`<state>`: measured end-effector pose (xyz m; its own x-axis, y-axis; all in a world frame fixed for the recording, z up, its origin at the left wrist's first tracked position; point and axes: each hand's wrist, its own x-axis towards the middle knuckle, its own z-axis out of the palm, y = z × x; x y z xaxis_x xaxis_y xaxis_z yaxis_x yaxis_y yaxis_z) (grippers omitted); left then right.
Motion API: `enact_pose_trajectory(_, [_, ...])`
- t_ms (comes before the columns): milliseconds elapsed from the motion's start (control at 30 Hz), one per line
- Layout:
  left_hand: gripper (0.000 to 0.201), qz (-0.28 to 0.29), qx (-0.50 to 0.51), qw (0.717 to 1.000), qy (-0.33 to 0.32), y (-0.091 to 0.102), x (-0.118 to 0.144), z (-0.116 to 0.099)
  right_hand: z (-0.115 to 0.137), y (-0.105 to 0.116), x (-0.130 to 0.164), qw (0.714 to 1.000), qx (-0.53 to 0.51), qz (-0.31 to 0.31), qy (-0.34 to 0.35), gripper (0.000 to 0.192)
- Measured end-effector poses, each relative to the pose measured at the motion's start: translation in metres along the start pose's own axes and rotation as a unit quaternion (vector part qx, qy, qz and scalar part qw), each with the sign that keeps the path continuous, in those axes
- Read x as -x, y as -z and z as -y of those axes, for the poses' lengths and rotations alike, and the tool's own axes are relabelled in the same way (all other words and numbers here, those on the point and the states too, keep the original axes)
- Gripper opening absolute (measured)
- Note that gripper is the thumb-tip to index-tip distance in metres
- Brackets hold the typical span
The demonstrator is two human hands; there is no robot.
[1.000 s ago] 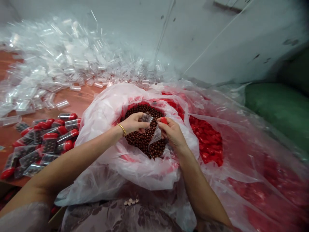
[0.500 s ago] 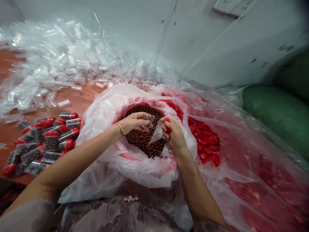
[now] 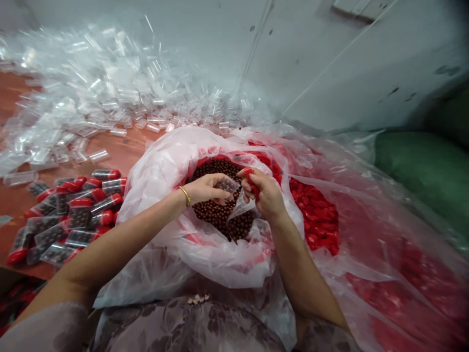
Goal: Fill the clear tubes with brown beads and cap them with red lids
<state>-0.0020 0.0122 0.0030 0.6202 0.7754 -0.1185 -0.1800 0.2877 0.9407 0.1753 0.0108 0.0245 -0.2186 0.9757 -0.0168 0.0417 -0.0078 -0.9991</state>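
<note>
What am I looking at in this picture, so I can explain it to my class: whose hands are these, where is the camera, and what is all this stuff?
The camera sits on a person's head and looks down, so both bare arms are that person's own. The left hand, with a gold bracelet on its wrist, holds a small clear tube over a plastic bag full of brown beads. The right hand pinches a red cap close to the tube. A second bag to the right holds many more red caps. On the reddish table to the left lie filled tubes with red caps, and behind them a big heap of empty clear tubes.
</note>
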Motion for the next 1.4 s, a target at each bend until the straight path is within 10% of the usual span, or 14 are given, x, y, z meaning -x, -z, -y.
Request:
enact_pose_trajectory(233, [0.04, 0.025, -0.036, 0.998, -0.035, 0.001, -0.001, 0.003, -0.004, -0.003, -0.012, 0.989, -0.025, -0.129, 0.065, 0.031])
enact_pose_trajectory(1067, [0.035, 0.011, -0.008, 0.998, -0.067, -0.002, 0.002, -0.001, -0.015, 0.005, 0.004, 0.981, 0.052, -0.132, 0.133, 0.029])
enact_pose_trajectory(1400, [0.021, -0.007, -0.028, 0.998, -0.049, -0.006, 0.001, 0.001, -0.012, 0.005, 0.0, 0.808, 0.511, -0.148, 0.253, 0.024])
